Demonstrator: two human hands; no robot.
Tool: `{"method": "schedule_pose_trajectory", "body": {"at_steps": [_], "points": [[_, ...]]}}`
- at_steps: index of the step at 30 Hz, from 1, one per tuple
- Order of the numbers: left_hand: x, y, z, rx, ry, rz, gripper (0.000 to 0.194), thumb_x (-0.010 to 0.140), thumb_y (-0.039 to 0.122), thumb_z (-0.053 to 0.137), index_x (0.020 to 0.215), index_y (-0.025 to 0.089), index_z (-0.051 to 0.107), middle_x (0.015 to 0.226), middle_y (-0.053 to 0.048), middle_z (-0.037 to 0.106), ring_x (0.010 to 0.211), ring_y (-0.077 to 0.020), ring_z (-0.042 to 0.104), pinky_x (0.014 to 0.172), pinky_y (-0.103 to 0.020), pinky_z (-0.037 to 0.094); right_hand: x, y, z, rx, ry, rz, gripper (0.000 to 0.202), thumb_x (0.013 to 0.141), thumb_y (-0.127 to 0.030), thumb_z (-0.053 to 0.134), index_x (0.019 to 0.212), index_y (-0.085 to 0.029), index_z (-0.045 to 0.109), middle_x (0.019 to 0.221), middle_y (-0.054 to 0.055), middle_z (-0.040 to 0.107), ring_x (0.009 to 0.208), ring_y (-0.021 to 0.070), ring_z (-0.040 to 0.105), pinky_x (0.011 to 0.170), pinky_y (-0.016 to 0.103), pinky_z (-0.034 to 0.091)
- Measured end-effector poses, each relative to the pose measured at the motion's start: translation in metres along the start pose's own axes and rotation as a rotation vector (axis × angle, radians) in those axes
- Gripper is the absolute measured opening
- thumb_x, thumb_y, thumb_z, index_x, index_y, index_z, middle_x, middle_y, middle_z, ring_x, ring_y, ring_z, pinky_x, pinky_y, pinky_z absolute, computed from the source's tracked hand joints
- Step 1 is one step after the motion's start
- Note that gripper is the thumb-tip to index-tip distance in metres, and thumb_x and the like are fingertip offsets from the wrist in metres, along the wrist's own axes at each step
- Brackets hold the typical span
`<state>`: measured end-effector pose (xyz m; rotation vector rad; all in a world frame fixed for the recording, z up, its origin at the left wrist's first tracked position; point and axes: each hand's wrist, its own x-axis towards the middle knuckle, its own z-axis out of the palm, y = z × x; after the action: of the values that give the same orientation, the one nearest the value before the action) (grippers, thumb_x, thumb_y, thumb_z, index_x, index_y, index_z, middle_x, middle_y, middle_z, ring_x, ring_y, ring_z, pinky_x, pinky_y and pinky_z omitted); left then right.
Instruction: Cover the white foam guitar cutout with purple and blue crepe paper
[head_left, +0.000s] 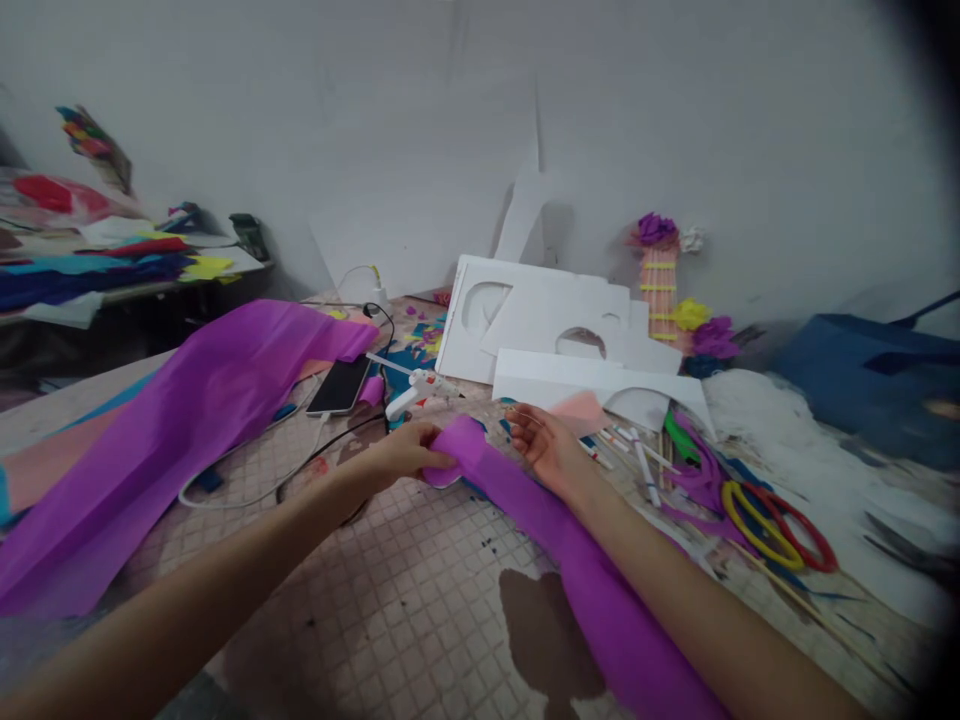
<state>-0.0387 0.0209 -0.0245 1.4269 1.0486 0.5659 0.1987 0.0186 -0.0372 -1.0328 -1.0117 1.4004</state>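
Observation:
My left hand (420, 452) pinches the far end of a long purple crepe paper strip (540, 515), where the end curls over into a loop. From there the strip runs down to the right, passing beside my right forearm toward the bottom edge. My right hand (546, 445) is palm up, its fingers loosely curled and apart, with nothing visible in it; it hovers just right of the curled end. Beyond my left hand lies a white hot glue gun (411, 392). A wide purple sheet (225, 390) is spread on the left side of the table.
A phone (340, 386) with a white cable lies left of the glue gun. White cut-out boards (555, 315) lean at the wall. On the right are markers (645, 470), scissors (776, 525), wooden sticks and a blue bag (870, 390). A decorated paper-flower piece (660, 280) stands behind.

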Motion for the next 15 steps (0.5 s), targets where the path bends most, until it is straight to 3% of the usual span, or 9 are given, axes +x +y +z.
{"method": "schedule_pose_trajectory", "body": {"at_steps": [3, 6, 10, 13, 15], "points": [[-0.002, 0.011, -0.006, -0.09, -0.012, 0.02, 0.044, 0.056, 0.029, 0.078, 0.095, 0.014, 0.064, 0.085, -0.004, 0.066, 0.07, -0.0147, 0.062, 0.056, -0.021, 0.046, -0.007, -0.018, -0.008, -0.169, -0.088, -0.01, 0.029, 0.089, -0.046, 0.056, 0.094, -0.017, 0.063, 0.086, 0.001, 0.065, 0.07, 0.0137, 0.061, 0.062, 0.028, 0.048], [-0.003, 0.021, -0.011, -0.162, -0.02, 0.03, 0.046, 0.057, 0.026, 0.08, 0.099, 0.015, 0.064, 0.087, -0.003, 0.066, 0.071, -0.0136, 0.061, 0.056, -0.019, 0.045, -0.021, -0.032, -0.014, -0.392, -0.217, 0.002, 0.025, 0.079, -0.043, 0.069, 0.076, -0.019, 0.067, 0.072, -0.001, 0.063, 0.065, 0.0138, 0.055, 0.056, 0.025, 0.04], [-0.005, 0.029, -0.012, -0.271, -0.033, 0.027, 0.049, 0.058, 0.025, 0.083, 0.103, 0.016, 0.064, 0.093, -0.005, 0.067, 0.074, -0.0129, 0.061, 0.062, -0.02, 0.047, -0.043, -0.037, -0.016, -0.568, -0.301, -0.009, 0.033, 0.072, -0.04, 0.076, 0.053, -0.02, 0.059, 0.053, -0.006, 0.047, 0.053, 0.0103, 0.038, 0.049, 0.023, 0.026], [-0.006, 0.034, -0.012, -0.36, -0.037, 0.042, 0.045, 0.07, 0.045, 0.075, 0.104, 0.017, 0.063, 0.099, -0.007, 0.068, 0.078, -0.0146, 0.063, 0.069, -0.026, 0.051, -0.054, -0.038, -0.016, -0.586, -0.287, -0.002, 0.037, 0.074, -0.046, 0.072, 0.054, -0.019, 0.056, 0.053, -0.007, 0.044, 0.051, 0.0095, 0.035, 0.048, 0.023, 0.026], [-0.004, 0.037, -0.009, -0.479, -0.048, 0.043, 0.049, 0.081, 0.061, 0.056, 0.104, 0.019, 0.063, 0.105, -0.01, 0.067, 0.083, -0.0168, 0.064, 0.076, -0.031, 0.052, -0.056, -0.04, -0.016, -0.554, -0.257, 0.007, 0.036, 0.08, -0.052, 0.065, 0.065, -0.019, 0.061, 0.056, -0.006, 0.05, 0.05, 0.01, 0.042, 0.048, 0.023, 0.031]]}}
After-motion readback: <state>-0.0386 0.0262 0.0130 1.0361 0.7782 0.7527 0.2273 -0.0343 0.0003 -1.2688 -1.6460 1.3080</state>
